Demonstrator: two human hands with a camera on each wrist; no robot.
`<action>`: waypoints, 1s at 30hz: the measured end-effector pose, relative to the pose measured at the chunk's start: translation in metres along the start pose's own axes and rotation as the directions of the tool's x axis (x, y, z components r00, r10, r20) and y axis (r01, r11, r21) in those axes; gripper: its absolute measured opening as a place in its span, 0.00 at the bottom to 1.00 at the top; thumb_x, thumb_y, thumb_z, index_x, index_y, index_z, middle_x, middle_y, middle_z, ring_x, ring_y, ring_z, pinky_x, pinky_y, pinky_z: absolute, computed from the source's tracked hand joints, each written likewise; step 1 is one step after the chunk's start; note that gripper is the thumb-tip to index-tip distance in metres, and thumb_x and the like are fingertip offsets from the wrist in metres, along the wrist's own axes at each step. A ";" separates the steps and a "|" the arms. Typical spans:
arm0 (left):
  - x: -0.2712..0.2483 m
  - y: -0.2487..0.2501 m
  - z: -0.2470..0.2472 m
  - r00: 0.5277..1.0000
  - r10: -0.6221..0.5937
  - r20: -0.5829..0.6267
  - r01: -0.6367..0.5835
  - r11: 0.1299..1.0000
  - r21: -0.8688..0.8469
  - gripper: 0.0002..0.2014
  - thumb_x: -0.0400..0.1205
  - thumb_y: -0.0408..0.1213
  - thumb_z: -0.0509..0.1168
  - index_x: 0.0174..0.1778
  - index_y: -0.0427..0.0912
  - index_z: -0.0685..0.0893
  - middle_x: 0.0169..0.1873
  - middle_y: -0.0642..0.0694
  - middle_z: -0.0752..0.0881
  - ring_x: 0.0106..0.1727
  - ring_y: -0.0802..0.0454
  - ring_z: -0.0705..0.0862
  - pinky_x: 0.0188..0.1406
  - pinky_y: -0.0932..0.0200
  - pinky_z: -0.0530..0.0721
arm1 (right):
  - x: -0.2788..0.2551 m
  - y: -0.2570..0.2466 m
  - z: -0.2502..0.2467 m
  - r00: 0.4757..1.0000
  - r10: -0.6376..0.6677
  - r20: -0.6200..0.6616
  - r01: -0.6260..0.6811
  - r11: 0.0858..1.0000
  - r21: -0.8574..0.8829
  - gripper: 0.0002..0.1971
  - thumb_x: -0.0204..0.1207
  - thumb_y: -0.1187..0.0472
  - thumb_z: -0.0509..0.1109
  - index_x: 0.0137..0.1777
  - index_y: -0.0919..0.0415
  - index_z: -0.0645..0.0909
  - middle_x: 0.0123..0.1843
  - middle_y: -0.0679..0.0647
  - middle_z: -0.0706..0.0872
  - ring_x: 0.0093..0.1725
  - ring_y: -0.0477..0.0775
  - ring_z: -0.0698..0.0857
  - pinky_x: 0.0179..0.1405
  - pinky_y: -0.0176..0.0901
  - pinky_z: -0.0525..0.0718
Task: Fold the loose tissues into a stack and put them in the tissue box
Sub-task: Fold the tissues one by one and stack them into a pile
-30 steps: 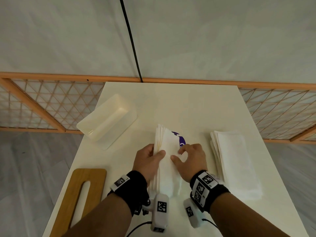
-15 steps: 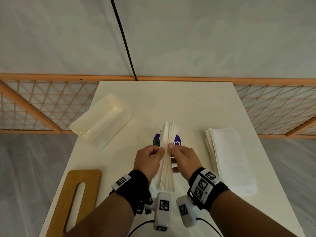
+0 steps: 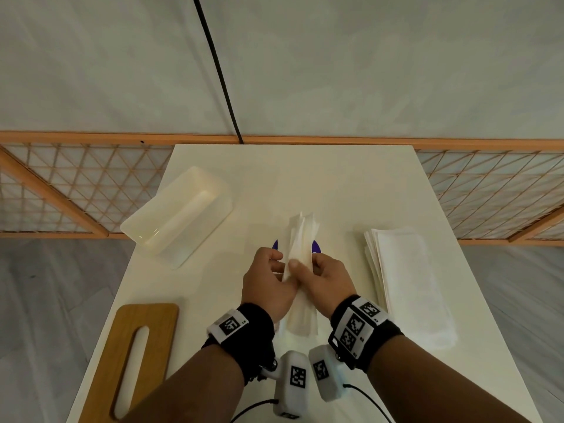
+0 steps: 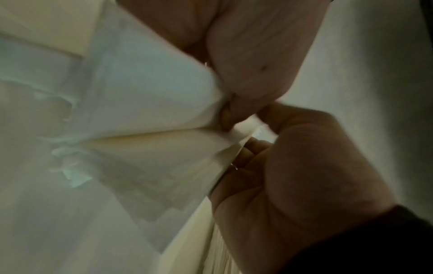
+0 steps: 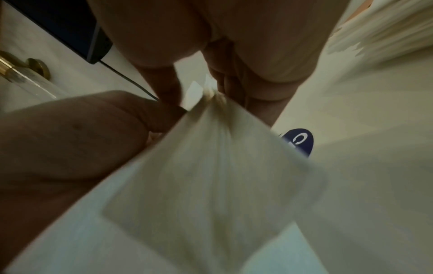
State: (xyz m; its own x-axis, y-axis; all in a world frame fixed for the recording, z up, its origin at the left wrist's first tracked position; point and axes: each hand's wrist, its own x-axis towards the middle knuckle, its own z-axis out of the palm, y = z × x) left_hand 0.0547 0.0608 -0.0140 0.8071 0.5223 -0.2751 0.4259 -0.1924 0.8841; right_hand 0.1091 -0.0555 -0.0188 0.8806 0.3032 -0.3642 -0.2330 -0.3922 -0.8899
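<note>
while on edge, tissue bundle (image 3: 300,270) pinched by left hand (image 3: 268,285), right hand (image 3: 328,280)

On the counter (image 3: 351,184), the tissue box (image 3: 178,216) sits far left, its lid (image 3: 137,355) nearer — a tissue stack (image 3: 409,285) right, both hands' held bundle (image 3: 300,239) between.

Tissue bundle (image 3: 300,239) now upright, lifted off table (image 3: 335,184).
</note>
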 end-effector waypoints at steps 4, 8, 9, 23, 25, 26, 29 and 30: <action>0.005 -0.002 0.000 0.999 -0.023 -0.034 0.021 0.999 -0.037 0.14 0.78 0.32 0.73 0.55 0.51 0.80 0.49 0.52 0.89 0.46 0.55 0.89 0.43 0.56 0.88 | 0.005 0.002 -0.003 0.996 -0.010 -0.087 -0.009 0.976 -0.218 0.07 0.81 0.58 0.68 0.49 0.62 0.84 0.43 0.55 0.90 0.44 0.58 0.89 0.48 0.52 0.89; 0.015 -0.012 -0.012 0.982 -0.181 -0.055 0.164 0.960 -0.229 0.17 0.79 0.27 0.73 0.60 0.44 0.79 0.53 0.45 0.89 0.50 0.47 0.89 0.51 0.47 0.89 | 0.005 0.002 -0.024 0.983 -0.013 -0.183 -0.019 0.985 -0.170 0.06 0.81 0.62 0.68 0.47 0.62 0.85 0.42 0.58 0.91 0.43 0.61 0.89 0.45 0.53 0.90; 0.017 -0.018 -0.017 0.973 -0.220 -0.075 0.202 0.960 -0.196 0.18 0.79 0.28 0.73 0.62 0.44 0.78 0.54 0.44 0.89 0.49 0.46 0.88 0.51 0.47 0.89 | 0.004 0.001 -0.031 0.980 -0.025 -0.199 -0.009 0.986 -0.168 0.06 0.81 0.63 0.67 0.46 0.62 0.85 0.41 0.58 0.90 0.43 0.61 0.89 0.44 0.51 0.89; -0.001 0.049 0.049 0.845 -0.239 0.479 0.514 0.612 -0.601 0.25 0.78 0.42 0.74 0.65 0.28 0.86 0.57 0.28 0.90 0.57 0.31 0.91 0.48 0.43 0.89 | -0.034 -0.039 -0.072 0.970 -0.242 0.035 0.244 0.937 -0.250 0.11 0.77 0.53 0.68 0.40 0.58 0.88 0.37 0.50 0.89 0.38 0.49 0.85 0.38 0.47 0.82; 0.004 0.053 0.055 0.885 -0.213 0.415 0.442 0.664 -0.602 0.16 0.82 0.30 0.70 0.64 0.27 0.86 0.55 0.29 0.91 0.54 0.30 0.91 0.48 0.40 0.90 | -0.033 -0.032 -0.105 0.951 -0.215 -0.221 0.170 0.964 -0.206 0.05 0.73 0.56 0.75 0.47 0.54 0.88 0.44 0.44 0.89 0.44 0.48 0.86 0.42 0.41 0.82; 0.003 0.059 0.060 0.898 -0.160 0.410 0.399 0.689 -0.605 0.14 0.82 0.27 0.69 0.63 0.27 0.86 0.55 0.29 0.91 0.54 0.30 0.91 0.52 0.38 0.90 | -0.032 -0.029 -0.122 0.929 -0.197 -0.314 0.121 0.962 -0.244 0.13 0.72 0.57 0.78 0.55 0.52 0.84 0.52 0.42 0.86 0.48 0.47 0.84 0.46 0.37 0.80; -0.010 0.088 0.079 0.887 0.079 0.455 0.228 0.783 -0.579 0.14 0.77 0.28 0.74 0.60 0.33 0.90 0.57 0.31 0.91 0.58 0.32 0.90 0.61 0.36 0.87 | -0.029 -0.026 -0.156 0.961 -0.127 -0.245 0.096 0.986 -0.138 0.32 0.68 0.57 0.83 0.70 0.52 0.75 0.62 0.42 0.83 0.56 0.43 0.85 0.54 0.41 0.85; -0.014 0.097 0.086 0.882 0.150 0.446 0.132 0.831 -0.541 0.14 0.75 0.31 0.75 0.57 0.35 0.92 0.55 0.33 0.92 0.57 0.33 0.91 0.61 0.37 0.87 | -0.027 -0.024 -0.162 0.963 -0.169 -0.209 0.156 0.985 -0.080 0.30 0.67 0.57 0.82 0.69 0.54 0.79 0.60 0.44 0.88 0.55 0.43 0.88 0.52 0.43 0.88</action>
State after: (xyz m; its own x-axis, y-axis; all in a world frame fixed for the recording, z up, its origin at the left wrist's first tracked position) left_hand 0.1203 -0.0360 0.0435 0.9584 0.0616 -0.2788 0.2395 0.3581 0.9024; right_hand 0.1574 -0.1953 0.0571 0.9739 0.1765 -0.1424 -0.0592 -0.4085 -0.9109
